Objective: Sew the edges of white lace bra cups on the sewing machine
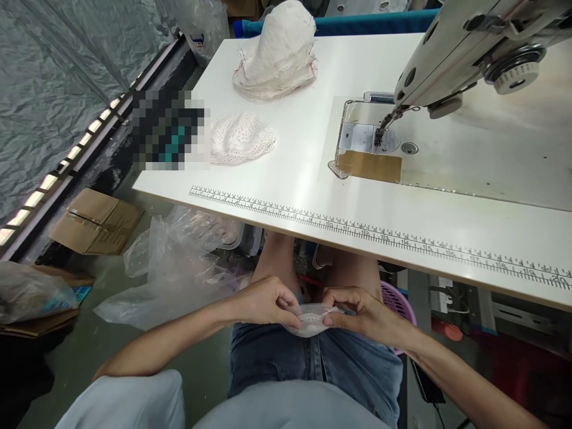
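Observation:
Over my lap, below the table edge, both hands pinch a small white lace piece (311, 320). My left hand (268, 300) grips its left end with curled fingers. My right hand (357, 310) holds its right end between thumb and fingers. The lace stretches between them, partly hidden by my fingers. On the white sewing table (295, 179) lie a flat lace piece (240, 138) and, further back, a tall stack of white lace pieces (279, 53).
A sewing machine (469, 53) stands at the right, its needle over the plate (379, 140). A printed ruler (379, 235) runs along the table's front edge. Plastic bags (179, 262) and cardboard (96, 220) lie on the floor at left; a purple basket (395, 298) sits under the table.

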`<state>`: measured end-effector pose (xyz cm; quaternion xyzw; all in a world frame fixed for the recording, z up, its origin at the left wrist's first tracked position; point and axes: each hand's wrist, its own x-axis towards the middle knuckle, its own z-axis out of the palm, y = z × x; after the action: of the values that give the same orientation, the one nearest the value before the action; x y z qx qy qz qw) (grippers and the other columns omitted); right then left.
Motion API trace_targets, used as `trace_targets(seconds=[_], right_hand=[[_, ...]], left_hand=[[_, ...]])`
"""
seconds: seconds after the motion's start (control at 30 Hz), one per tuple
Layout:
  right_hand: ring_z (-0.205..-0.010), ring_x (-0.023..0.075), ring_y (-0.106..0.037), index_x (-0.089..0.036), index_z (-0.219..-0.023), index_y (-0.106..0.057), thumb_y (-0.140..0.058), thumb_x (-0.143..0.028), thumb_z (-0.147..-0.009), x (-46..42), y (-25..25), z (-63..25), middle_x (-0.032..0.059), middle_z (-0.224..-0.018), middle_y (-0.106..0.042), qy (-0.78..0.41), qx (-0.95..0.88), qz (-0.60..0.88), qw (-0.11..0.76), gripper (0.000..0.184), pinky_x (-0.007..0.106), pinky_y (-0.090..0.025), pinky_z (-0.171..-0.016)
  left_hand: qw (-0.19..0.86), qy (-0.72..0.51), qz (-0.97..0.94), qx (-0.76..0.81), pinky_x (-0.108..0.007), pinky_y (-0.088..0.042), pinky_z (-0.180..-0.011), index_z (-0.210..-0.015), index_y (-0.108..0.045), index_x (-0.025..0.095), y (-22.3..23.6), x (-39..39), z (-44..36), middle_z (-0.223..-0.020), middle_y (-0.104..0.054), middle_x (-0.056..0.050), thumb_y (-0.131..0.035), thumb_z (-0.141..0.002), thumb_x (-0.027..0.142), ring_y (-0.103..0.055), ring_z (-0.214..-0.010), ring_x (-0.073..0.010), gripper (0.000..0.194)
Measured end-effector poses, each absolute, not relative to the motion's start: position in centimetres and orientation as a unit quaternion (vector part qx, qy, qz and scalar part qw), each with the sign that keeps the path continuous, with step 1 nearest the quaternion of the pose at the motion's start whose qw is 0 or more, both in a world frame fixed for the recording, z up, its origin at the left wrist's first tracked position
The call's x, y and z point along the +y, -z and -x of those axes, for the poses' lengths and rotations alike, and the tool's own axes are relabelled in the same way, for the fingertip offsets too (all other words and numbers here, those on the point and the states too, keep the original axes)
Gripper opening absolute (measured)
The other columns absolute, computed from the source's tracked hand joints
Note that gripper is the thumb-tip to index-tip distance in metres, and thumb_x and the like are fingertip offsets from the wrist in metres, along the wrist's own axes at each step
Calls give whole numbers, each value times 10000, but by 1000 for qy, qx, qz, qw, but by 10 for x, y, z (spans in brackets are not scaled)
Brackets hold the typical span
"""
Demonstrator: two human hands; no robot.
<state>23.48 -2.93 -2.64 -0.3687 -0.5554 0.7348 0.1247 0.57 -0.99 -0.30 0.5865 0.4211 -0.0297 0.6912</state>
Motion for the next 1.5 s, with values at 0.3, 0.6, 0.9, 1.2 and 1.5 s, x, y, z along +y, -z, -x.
trace_targets(seconds=[0.3,0.6,0.9,1.2,1.5], right_hand=[[-676,128,-508,-152,-770,-671,-662,-414,-758,-28,25,-224,12,-726,-564,-751,-549,343,127,263,227,-393,-596],[-693,139,-540,-191,-848,-653,-675,-399,-748,-25,23,-228,3,-761,-585,-782,-513,341,93,232,234,-406,-609],[-668,123,-503,-162,-755,-684,-697,-394,-735,-24,26,-228,1,-738,-534,-780,-519,325,129,233,241,-391,-594],[-749,147,-544,-173,-768,-701,-692,-413,-734,-22,27,-236,20,-801,-585,-777,-513,343,127,243,260,-440,-677],[-767,175,-621,-172,-790,-716,-714,-427,-705,-23,32,-239,30,-780,-691,-802,-461,365,102,269,284,-486,-728]], left_hand=[[673,41,-611,414,-164,-423,-614,-830,-728,126,-5,-11,-8,-764,-714,-34,-687,-704,329,-640,-728,-156,243],[700,19,-589,403,-175,-454,-649,-860,-720,123,-1,-13,-2,-810,-722,-62,-683,-709,268,-661,-761,-173,213],[712,17,-579,396,-180,-464,-674,-899,-719,124,2,-12,4,-853,-724,-64,-690,-712,288,-661,-797,-177,250],[715,51,-563,412,-167,-445,-617,-901,-729,138,5,-11,7,-813,-726,-49,-672,-725,328,-650,-730,-151,265],[743,52,-533,401,-186,-481,-650,-941,-721,129,-4,-8,8,-828,-726,-69,-681,-719,285,-660,-744,-160,274]])
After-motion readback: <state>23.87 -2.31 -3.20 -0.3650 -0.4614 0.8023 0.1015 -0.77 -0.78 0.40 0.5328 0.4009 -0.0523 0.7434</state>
